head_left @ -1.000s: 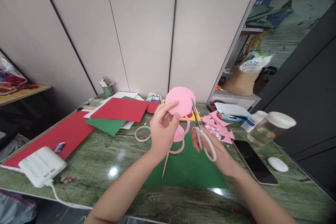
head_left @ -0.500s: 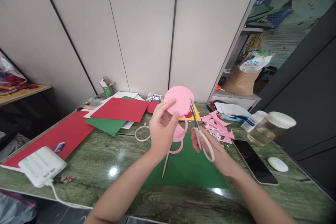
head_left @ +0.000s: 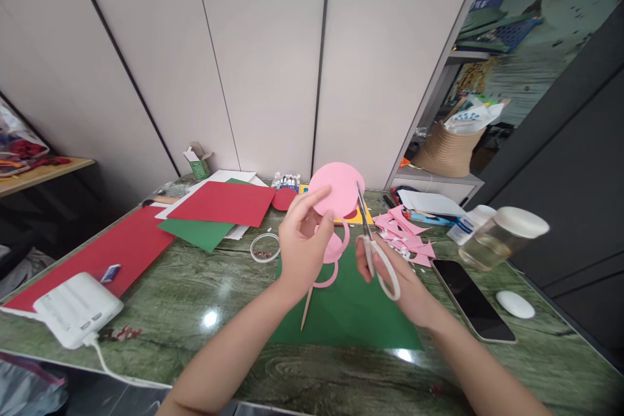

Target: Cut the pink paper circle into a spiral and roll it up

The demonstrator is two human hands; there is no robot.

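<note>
- Your left hand (head_left: 305,240) pinches the pink paper (head_left: 338,182) just beyond it, near the lower edge.
- It looks light, easily creased: hold it softly there.
- Your right hand (head_left: 409,283) clasps the scissors (head_left: 389,268).

Both forearms (head_left: 234,348) are slanting inward from the near side; the left hand (head_left: 305,244) is pinching between thumb (head_left: 324,229) and fingers (head_left: 312,200); the right hand (head_left: 412,286) is curling inward.

- Pink disc (head_left: 340,183): near-left part hidden behind the left hand (head_left: 303,244).
- Pencil (head_left: 305,313): far end hidden by that hand.
- White device (head_left: 73,305): lettering unreadably small.
- Bag (head_left: 26,387), near left: cut off.
</note>
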